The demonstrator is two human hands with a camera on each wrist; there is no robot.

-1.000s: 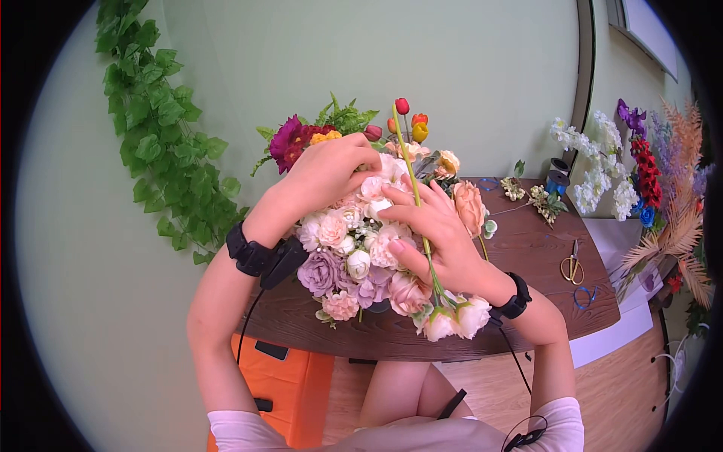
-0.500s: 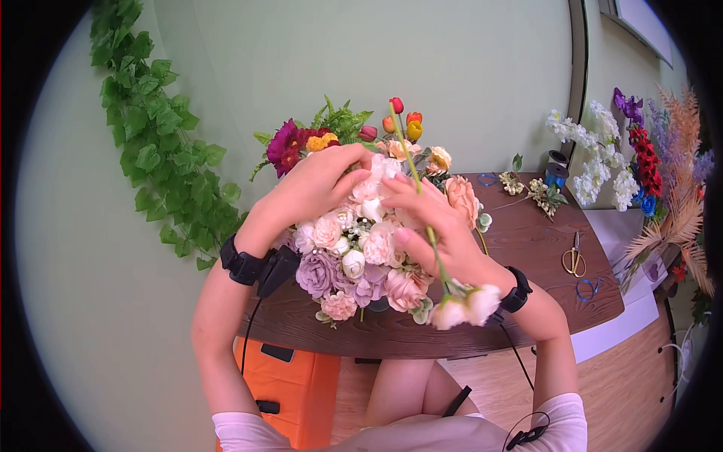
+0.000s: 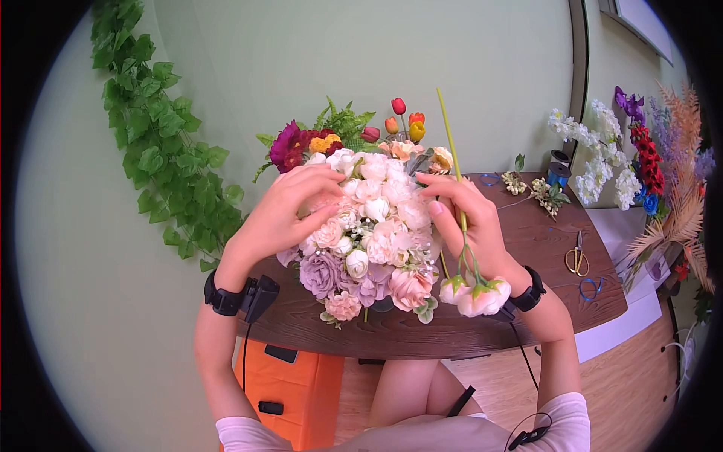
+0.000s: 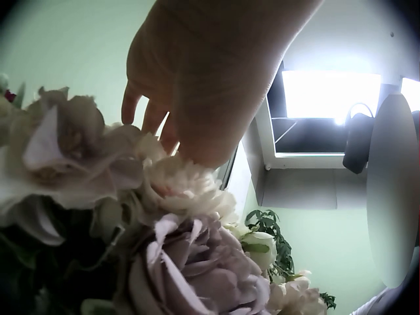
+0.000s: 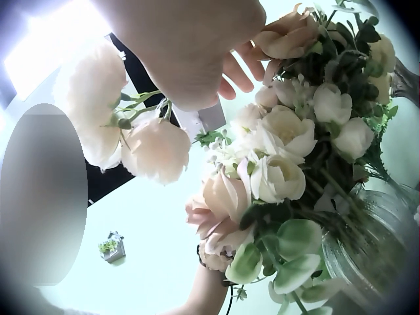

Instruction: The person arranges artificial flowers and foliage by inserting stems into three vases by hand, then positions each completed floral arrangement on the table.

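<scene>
A full bouquet of artificial flowers [image 3: 376, 218] in pale pink, white and lilac stands on the dark wooden table, in a ribbed glass vase [image 5: 361, 243]. My left hand [image 3: 290, 203] rests at the bouquet's upper left side, its fingers spread and slightly bent among the petals. On the other side, my right hand [image 3: 471, 215] holds a green flower stem [image 3: 449, 139] against its fingers. The stem points up and away; its pale pink-white blooms [image 3: 482, 296] hang down by the wrist. The right fingertips are at the bouquet's edge.
Behind the bouquet are red and yellow tulips [image 3: 407, 120] and purple-red flowers [image 3: 285, 147]. To the right lie scissors [image 3: 577, 260], blue wire [image 3: 590, 288], small sprigs [image 3: 546, 197] and spools [image 3: 557, 172]. More flowers [image 3: 648, 181] stand beyond the table's right end.
Both hands have drawn apart from the top of the bouquet, the left toward the left and the right toward the right. The held stem has moved right with the right hand.
</scene>
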